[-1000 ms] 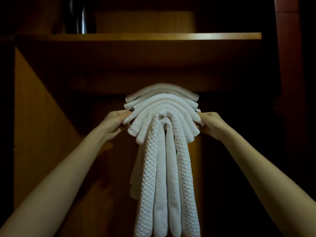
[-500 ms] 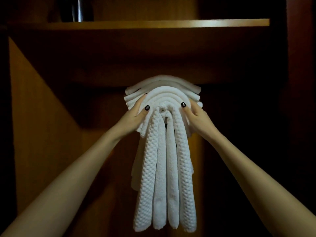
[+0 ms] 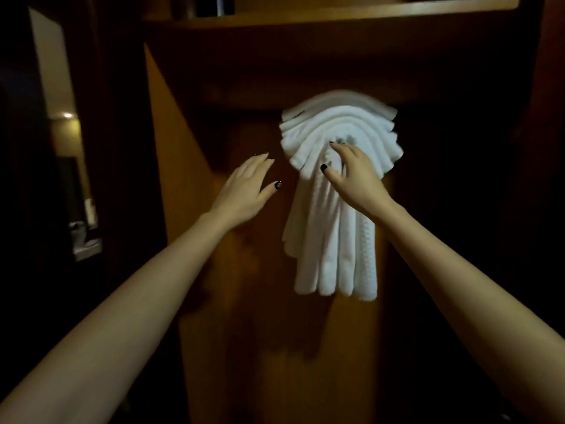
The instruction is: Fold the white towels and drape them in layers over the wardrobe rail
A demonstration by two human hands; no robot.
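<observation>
I saw the smooth brown wood wall (image 3: 183,154) of the wardrobe. My left hand (image 3: 247,191) was flat and open, holding nothing, just beside the white towels (image 3: 336,123). They hung under the shelf (image 3: 336,12) in soft, bumpy, rainbow-shaped layers. My right hand (image 3: 356,179) touched their middle with bent fingers; I could not tell if it gripped. Before, both hands held them; the left had let go.
</observation>
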